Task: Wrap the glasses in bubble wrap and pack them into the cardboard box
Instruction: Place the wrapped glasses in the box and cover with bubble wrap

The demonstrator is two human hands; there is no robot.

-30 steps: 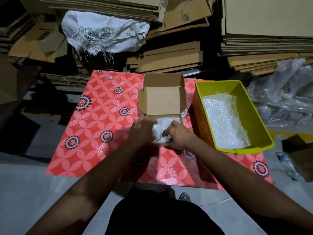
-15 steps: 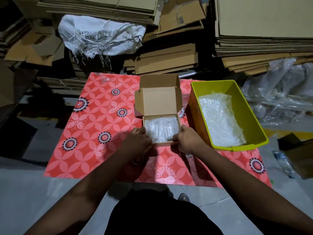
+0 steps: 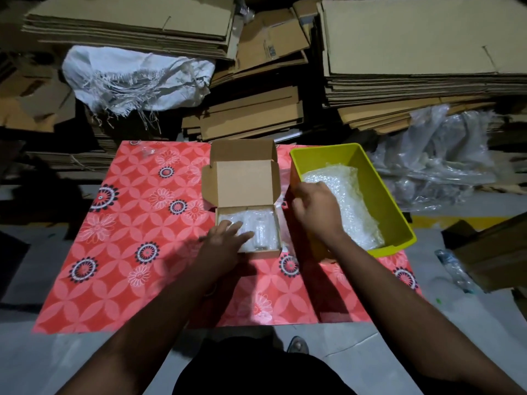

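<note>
A small cardboard box point(image 3: 240, 182) stands open on the red flowered mat point(image 3: 128, 252), its lid tipped back. Bubble-wrapped glasses point(image 3: 261, 228) lie inside it. My left hand point(image 3: 225, 240) rests flat, fingers spread, on the wrapped glasses at the box's near left corner. My right hand point(image 3: 315, 208) hovers over the left rim of the yellow bin point(image 3: 399, 223), fingers curled and blurred, holding nothing that I can see. Sheets of bubble wrap point(image 3: 350, 206) fill the bin's bottom.
Stacks of flattened cardboard point(image 3: 413, 52) and a white frayed sack point(image 3: 137, 78) crowd the far side of the mat. Clear plastic bags point(image 3: 436, 161) lie to the right of the bin. A plastic bottle point(image 3: 453, 269) lies on the grey floor at the right.
My right hand has left the box's near right corner and moved up and right to the yellow bin. My left hand has shifted from the box's edge onto the wrapped glasses.
</note>
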